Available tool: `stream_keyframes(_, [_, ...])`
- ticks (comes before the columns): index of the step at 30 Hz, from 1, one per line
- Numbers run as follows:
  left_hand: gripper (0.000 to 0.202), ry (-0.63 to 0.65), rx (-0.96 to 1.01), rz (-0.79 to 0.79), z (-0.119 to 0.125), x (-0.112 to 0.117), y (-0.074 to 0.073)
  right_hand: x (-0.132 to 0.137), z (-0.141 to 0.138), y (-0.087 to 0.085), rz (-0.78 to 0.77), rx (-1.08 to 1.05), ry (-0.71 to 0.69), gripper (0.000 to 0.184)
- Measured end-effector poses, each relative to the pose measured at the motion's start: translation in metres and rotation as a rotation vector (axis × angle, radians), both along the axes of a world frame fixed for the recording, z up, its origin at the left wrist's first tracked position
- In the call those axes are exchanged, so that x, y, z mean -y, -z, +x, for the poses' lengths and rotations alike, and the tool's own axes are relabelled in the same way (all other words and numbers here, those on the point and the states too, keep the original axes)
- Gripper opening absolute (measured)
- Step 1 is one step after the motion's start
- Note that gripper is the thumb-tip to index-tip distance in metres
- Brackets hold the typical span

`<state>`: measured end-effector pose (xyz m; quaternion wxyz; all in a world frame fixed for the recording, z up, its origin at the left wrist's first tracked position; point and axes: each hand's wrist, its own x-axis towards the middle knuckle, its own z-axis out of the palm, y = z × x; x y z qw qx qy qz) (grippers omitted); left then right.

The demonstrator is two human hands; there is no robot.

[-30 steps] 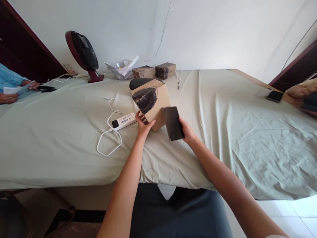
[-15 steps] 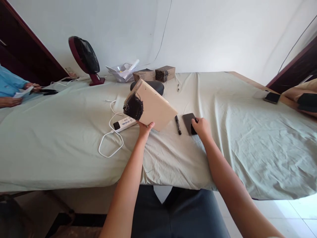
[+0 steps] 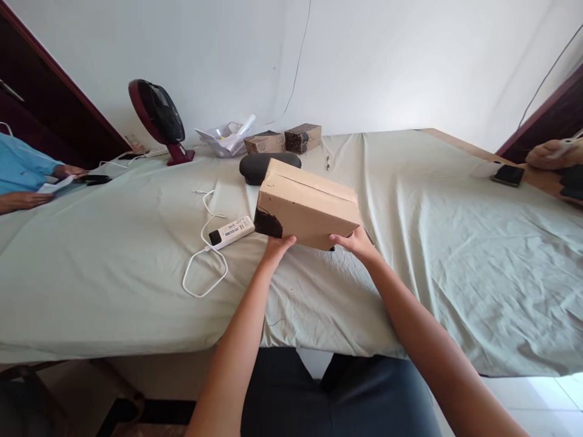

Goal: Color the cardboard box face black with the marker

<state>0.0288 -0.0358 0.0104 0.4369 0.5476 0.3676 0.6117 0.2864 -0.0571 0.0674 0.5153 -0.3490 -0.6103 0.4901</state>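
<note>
From where I stand, I see a cardboard box point(image 3: 314, 209) held up in front of the seated person, over the near-middle part of a long surface point(image 3: 460, 144) draped in a pale green cloth point(image 3: 432, 291). The left hand point(image 3: 277, 247) grips the box by its lower near edge, thumb laid on the front face and the other fingers out of sight beneath or behind. The right hand point(image 3: 362, 244) clasps the lower right corner in the same manner, its thumb pointing inward. The box sits tilted, its left end higher than its right, a seam running along the upper face and a black patch covering the lower left corner; whether its underside touches the cloth I cannot tell. Just behind it lies a rounded black case point(image 3: 257, 167). Just to its left is a white oblong device point(image 3: 234, 232) with a dark end, and a white cable point(image 3: 199, 296) loops across the cloth beside that. Farther back, two smaller cardboard boxes, one on the left point(image 3: 265, 143) and one on the right point(image 3: 303, 138), stand beside a clear plastic basket point(image 3: 225, 145), with a dark red fan point(image 3: 157, 112) past it. At the far left, a co-worker in a blue sleeve point(image 3: 27, 164) holds some paper point(image 3: 57, 184); toward the right end lies a dark phone point(image 3: 507, 176), near another person's hand point(image 3: 549, 154).
</note>
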Motion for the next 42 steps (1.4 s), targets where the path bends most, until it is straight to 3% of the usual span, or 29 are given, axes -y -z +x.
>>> stream_keyframes(3, [0.082, -0.277, -0.043, 0.126, -0.017, -0.003, -0.008, -0.002, 0.009, -0.005, 0.081, 0.009, 0.090, 0.131])
stream_keyframes(6, [0.057, -0.521, -0.217, 0.238, -0.029, -0.002, -0.012, -0.003, 0.012, -0.005, 0.097, 0.040, 0.057, 0.124])
stream_keyframes(11, [0.034, -0.600, -0.311, 0.287, -0.031, 0.001, -0.012, -0.002, 0.009, -0.004, 0.035, -0.013, -0.046, 0.100])
stream_keyframes(17, [0.025, -0.512, -0.075, 0.148, -0.033, -0.002, -0.010, -0.005, 0.010, -0.004, -0.053, -0.149, 0.106, 0.084])
stream_keyframes(21, [0.045, -0.429, 0.015, 0.058, -0.030, -0.009, -0.003, -0.010, 0.017, -0.001, -0.003, -0.111, 0.237, 0.066])
stream_keyframes(24, [0.066, -0.350, 0.052, 0.015, -0.027, -0.012, 0.000, -0.013, 0.018, 0.002, 0.015, -0.057, 0.319, 0.068])
stream_keyframes(27, [0.084, -0.243, 0.094, -0.006, -0.027, -0.008, 0.000, -0.014, 0.018, 0.002, 0.006, -0.062, 0.303, 0.066])
stream_keyframes(31, [0.091, -0.113, 0.161, -0.081, -0.033, -0.001, -0.004, -0.013, 0.017, -0.002, -0.017, -0.124, 0.161, 0.044])
stream_keyframes(34, [0.082, -0.117, 0.096, -0.050, -0.039, 0.001, -0.007, -0.010, 0.013, -0.004, 0.040, -0.157, 0.105, 0.050])
stream_keyframes(39, [0.086, -0.218, -0.068, 0.082, -0.049, -0.002, -0.003, -0.006, 0.004, -0.001, 0.024, -0.226, 0.062, 0.065])
stream_keyframes(42, [0.076, -0.333, -0.346, 0.199, -0.055, -0.005, 0.002, -0.006, 0.006, -0.001, -0.033, -0.233, 0.049, 0.066])
